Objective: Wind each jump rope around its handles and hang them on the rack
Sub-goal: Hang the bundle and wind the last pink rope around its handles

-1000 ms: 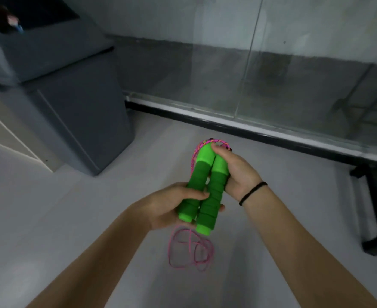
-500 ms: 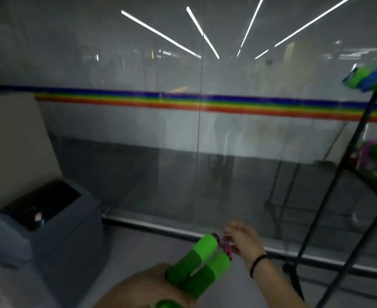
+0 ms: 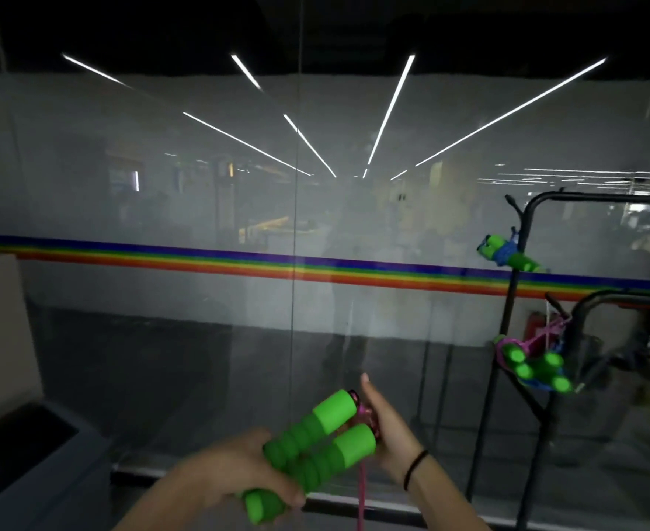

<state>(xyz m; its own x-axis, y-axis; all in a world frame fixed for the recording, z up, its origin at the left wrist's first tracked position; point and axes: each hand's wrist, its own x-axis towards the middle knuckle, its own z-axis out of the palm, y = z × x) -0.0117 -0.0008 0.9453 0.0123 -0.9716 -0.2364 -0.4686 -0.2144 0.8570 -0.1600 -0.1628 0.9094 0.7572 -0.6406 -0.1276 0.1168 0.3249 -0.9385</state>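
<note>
My left hand [image 3: 235, 469] grips the lower ends of two green foam handles [image 3: 315, 446] held side by side, tilted up to the right. My right hand [image 3: 386, 427] holds the pink rope [image 3: 361, 492] bunched at the handles' top ends; a strand of it hangs straight down below. To the right stands a black rack [image 3: 515, 300]. One wound rope with green handles and blue cord [image 3: 507, 254] hangs high on it. A cluster of wound ropes with green handles [image 3: 534, 366] hangs lower.
A glass wall [image 3: 200, 339] with a rainbow stripe runs across in front of me. A grey bin [image 3: 36, 465] stands at the lower left beside a pale partition. The rack's legs reach the floor at the right.
The view has swung up from the floor to the glass wall and rack. The handles have risen with my hands, and the rope coil on the floor has left the view.
</note>
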